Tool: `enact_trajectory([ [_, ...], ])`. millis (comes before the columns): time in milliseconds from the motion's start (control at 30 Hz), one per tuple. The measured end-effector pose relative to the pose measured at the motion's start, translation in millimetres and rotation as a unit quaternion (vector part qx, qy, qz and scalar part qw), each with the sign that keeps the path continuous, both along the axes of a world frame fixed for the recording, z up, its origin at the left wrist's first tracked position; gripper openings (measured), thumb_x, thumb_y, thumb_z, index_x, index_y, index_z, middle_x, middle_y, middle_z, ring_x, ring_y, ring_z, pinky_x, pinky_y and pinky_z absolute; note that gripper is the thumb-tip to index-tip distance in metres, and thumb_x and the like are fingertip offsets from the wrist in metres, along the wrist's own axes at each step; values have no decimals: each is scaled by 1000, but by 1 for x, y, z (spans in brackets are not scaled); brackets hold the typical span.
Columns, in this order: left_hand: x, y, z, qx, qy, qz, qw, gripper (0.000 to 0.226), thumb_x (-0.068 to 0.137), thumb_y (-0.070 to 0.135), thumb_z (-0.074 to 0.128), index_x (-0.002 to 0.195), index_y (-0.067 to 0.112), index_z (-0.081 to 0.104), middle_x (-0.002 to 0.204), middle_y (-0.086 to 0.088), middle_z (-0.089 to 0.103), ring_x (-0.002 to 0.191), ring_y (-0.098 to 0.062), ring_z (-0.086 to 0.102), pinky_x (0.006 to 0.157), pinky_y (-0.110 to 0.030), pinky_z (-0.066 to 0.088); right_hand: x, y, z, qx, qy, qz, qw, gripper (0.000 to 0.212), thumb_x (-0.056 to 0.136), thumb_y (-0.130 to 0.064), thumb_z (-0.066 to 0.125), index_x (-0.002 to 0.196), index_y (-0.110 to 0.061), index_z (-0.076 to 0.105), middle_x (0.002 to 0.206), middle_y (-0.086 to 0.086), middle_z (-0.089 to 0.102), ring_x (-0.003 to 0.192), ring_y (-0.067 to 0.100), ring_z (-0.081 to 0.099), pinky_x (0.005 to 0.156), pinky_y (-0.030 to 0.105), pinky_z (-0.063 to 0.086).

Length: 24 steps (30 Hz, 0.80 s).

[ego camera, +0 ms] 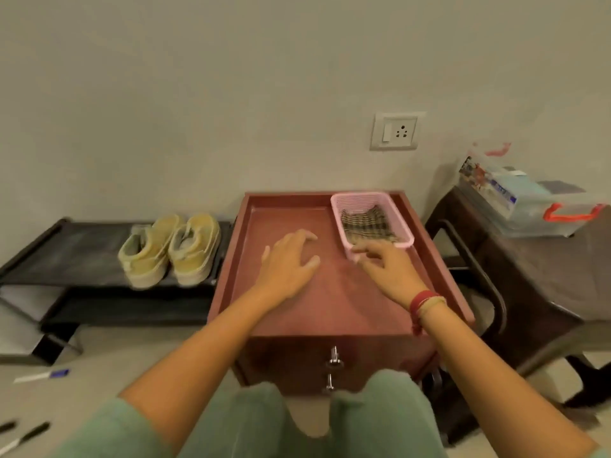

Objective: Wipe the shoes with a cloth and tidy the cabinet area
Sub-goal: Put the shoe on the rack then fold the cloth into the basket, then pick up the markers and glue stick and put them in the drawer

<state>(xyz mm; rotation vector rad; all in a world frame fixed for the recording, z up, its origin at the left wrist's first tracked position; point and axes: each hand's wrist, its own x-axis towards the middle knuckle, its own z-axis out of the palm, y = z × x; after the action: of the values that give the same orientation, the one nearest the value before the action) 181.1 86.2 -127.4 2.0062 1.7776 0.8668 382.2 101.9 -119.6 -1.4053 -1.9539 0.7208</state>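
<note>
Hands: two, both mine, both out over the cabinet.
- Left hand [291,259]: palm down, fingers spread and slightly bent, holding nothing, over the middle of the worktop [330,302]. I cannot tell whether the tips press on it.
- Right hand [386,269]: palm down, fingers reaching to the near left corner of the basket. The fingertips are blurred, so I cannot tell whether they pinch the rim or only touch it. One red and tan thread wristband [426,302] on this wrist.

Cabinet [287,361]: one, reddish brown, standing against the wall in front of my knees; its top is a worktop with a raised rim. Two metal handles [334,358] on the front, one above the other.

Basket [337,206]: one, pink plastic lattice, in the far right corner of the worktop.

Cloth [370,224]: one, checked brown and cream, lying folded inside the basket.

Shoes [150,256]: two — a yellowish pair, side by side and touching, heels toward me, on the right end of a low black rack [66,252] just left of the cabinet.

Socket plate [395,131]: one, white, on the wall above the basket.

Box [522,200]: one, clear plastic with red handles, on a dark brown stool [545,276] right of the cabinet.

Pens [43,375]: three on the floor at my left — one white with a blue end, two dark at the picture's edge.
</note>
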Motion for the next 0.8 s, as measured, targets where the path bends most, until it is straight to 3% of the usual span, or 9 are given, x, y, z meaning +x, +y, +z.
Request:
enact_trajectory([
  [67,-18,-33,-3,7,-40,1,999,31,87,29,60,118,24,55,122,6,57,115,-11,51,103,-42,40,-9,-31,-6,-13,56,-6,998,17,87,-12,61,101,-14,70,104,4,67,93,14,60,79,10,43],
  [133,-34,-59,-7,15,-68,24,997,27,88,24,61,114,22,57,118,7,56,111,-6,51,99,-30,40,-21,-48,-15,-21,78,-1,997,14,87,-12,61,96,-16,71,99,2,69,84,7,59,71,4,40],
  [300,-80,-75,-40,62,-121,121,983,26,87,17,64,113,20,59,111,8,59,98,5,51,85,-3,34,-59,-39,-48,-36,144,28,989,20,88,-8,60,85,-26,70,92,2,69,77,4,58,69,13,43],
  [500,-124,-72,-65,53,-235,242,940,26,88,10,61,109,24,56,106,8,59,97,-4,57,78,-13,46,-85,10,-76,-67,188,-13,980,18,91,-8,56,99,-18,69,87,-1,69,77,10,61,73,25,50],
  [667,-135,-80,-55,-67,-264,314,910,30,88,8,60,108,29,54,100,12,56,86,-3,56,67,-12,47,-94,24,-63,-139,159,-24,977,20,92,-7,54,100,-19,67,73,8,65,66,10,57,67,29,49],
  [800,-142,-105,-17,-175,-265,339,886,31,86,5,60,108,26,56,106,5,58,88,-7,58,69,-13,45,-101,15,-28,-227,101,-11,969,26,91,-6,55,94,-29,66,69,-6,62,64,4,57,68,28,48],
])
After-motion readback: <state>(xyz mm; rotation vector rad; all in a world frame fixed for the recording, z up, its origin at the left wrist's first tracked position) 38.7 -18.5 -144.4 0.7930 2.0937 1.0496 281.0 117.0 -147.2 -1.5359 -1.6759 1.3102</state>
